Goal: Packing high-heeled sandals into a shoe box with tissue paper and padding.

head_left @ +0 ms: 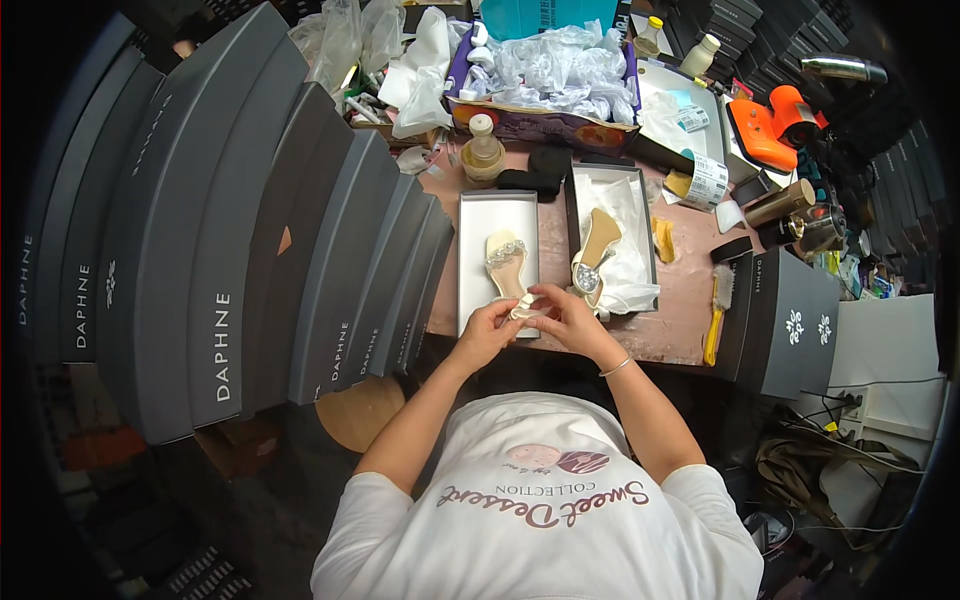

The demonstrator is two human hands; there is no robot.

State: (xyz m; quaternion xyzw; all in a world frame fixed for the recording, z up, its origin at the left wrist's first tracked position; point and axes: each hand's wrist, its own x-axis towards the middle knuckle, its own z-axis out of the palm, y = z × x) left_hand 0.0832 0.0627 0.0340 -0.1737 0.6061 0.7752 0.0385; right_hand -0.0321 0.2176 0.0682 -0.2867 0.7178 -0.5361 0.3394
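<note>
A pale sandal [507,262] with a jewelled band across the toe lies sole down over a white-lined box lid [470,215]. At its heel end, my left hand [484,332] pinches the cream strap. My right hand [573,322] has its fingers closed on the same strap from the other side, and the two hands nearly meet. Just to the right, a second sandal [602,240] with a round jewelled ornament rests on white tissue paper [632,245] in a dark shoe box [652,215]. The fingers hide part of the strap and heel.
Tall stacks of dark shoe boxes [240,230] crowd the left side. Behind the work stand a glue bottle [483,152] and a carton of crumpled plastic [560,120]. Rightward lie a yellow-handled brush [717,310], an orange tape dispenser [762,135], a label roll [708,180] and more boxes [790,325].
</note>
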